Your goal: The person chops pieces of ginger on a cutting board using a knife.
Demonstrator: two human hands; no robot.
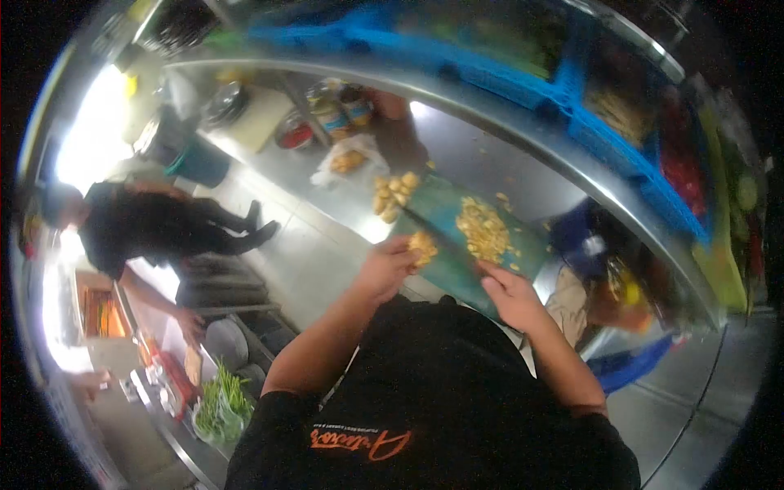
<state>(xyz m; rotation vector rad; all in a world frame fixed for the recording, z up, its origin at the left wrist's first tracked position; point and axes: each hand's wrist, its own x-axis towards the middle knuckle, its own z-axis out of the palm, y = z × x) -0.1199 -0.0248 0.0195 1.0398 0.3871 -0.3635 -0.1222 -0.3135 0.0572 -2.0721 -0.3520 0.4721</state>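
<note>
My left hand [385, 268] is closed around a knobbly yellow piece of food [422, 248] at the left edge of the green cutting board [445, 276]. In my right hand [512, 294] is a knife [441, 231], its dark blade slanting up and left across the board, past the held piece. Sliced yellow pieces [480, 227] lie heaped on the board beyond the blade. Several larger, rounded yellow pieces [394, 194] sit at the board's far left corner. Their exact kind is unclear. My right palm hides the knife's handle.
A plastic bag of yellowish food [349, 163], jars [331, 118] and a red-filled container [294, 135] stand left along the steel counter [482, 143]. Blue crates [523, 86] line a shelf above. Another person [163, 220] stands at left, near bagged greens [222, 407]. Scraps lie around the board.
</note>
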